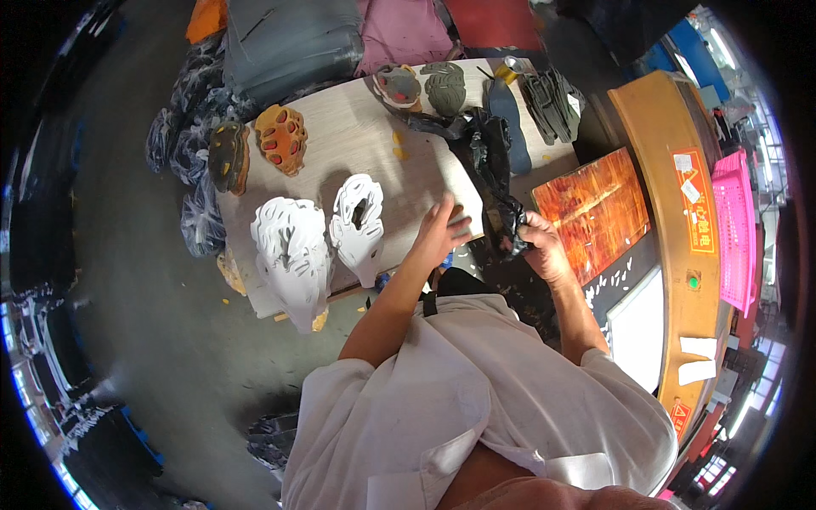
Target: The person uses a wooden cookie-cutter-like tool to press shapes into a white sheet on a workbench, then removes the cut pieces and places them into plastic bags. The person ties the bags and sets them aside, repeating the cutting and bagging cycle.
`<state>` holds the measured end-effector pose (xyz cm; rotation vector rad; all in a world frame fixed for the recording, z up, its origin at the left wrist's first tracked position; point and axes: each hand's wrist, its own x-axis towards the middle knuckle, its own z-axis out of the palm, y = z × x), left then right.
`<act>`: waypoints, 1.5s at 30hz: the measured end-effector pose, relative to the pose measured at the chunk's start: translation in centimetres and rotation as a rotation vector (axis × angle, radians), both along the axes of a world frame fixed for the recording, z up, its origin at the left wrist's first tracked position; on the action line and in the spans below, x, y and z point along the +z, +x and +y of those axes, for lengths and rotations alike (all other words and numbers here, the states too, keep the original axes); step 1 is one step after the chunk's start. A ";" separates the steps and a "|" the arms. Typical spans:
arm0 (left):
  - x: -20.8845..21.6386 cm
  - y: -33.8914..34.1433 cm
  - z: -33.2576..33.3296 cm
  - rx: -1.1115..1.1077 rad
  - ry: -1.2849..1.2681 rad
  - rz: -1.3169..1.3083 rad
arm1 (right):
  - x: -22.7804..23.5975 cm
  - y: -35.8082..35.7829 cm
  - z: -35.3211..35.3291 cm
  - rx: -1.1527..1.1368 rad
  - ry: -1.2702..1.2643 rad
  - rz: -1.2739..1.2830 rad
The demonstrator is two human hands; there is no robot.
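My right hand (541, 242) is closed around the lower end of a crumpled black plastic bag (486, 153), which stretches away across the table's right part. My left hand (442, 231) hovers by the table's near edge, fingers apart and holding nothing. Left of it, two clusters of white cut pieces, a larger one (293, 246) and a smaller one (357, 217), lie on the pale tabletop (348, 127). Beyond the bag are a dark green bundle of cut pieces (444, 88) and a brown and grey one (398, 87). A long dark blue flat piece (510, 127) lies beside the bag.
At the table's left lie an orange bundle with red spots (280, 140) and a dark brown one (228, 157). A reddish-brown board (591, 212) sits right of my right hand, before an orange machine (671, 170) and a pink basket (735, 229). Grey sheets (293, 42) stand behind.
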<state>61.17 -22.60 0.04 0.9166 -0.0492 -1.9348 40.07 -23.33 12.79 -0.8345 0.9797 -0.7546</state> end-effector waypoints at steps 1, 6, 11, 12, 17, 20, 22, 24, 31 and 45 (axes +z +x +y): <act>0.6 -0.6 -1.6 0.017 0.009 -0.027 | 0.5 -0.6 0.0 0.000 -0.005 -0.020; 2.6 -3.3 -7.6 -0.022 -0.120 -0.366 | 1.3 -4.1 -1.3 0.360 -0.002 0.246; 2.8 -2.7 -8.7 0.265 -0.035 -0.497 | -0.6 -9.3 -4.5 0.010 0.008 0.125; 2.5 -2.0 -8.5 0.290 -0.038 -0.544 | -0.6 -11.0 -5.2 -0.145 0.007 0.004; 0.0 -1.9 -7.6 0.347 -0.319 -0.917 | -2.5 -16.0 -11.1 0.559 -0.490 0.616; -1.9 -4.5 -7.8 -0.048 -0.288 -1.180 | -6.4 -13.7 -14.0 0.385 -0.715 0.888; -2.6 -6.9 -7.3 -0.168 -0.255 -1.191 | -10.1 -10.6 -15.9 0.402 -0.919 0.936; -2.2 -8.4 -6.5 -0.222 -0.315 -1.324 | -13.9 -7.1 -16.6 0.623 -1.032 1.057; 8.7 -5.6 -4.6 -0.018 -0.263 -1.501 | -14.0 -4.6 -18.6 0.745 -0.874 0.623; 28.6 1.6 -23.4 0.477 -0.915 -1.754 | 17.0 1.8 -23.6 -0.255 -0.830 -0.153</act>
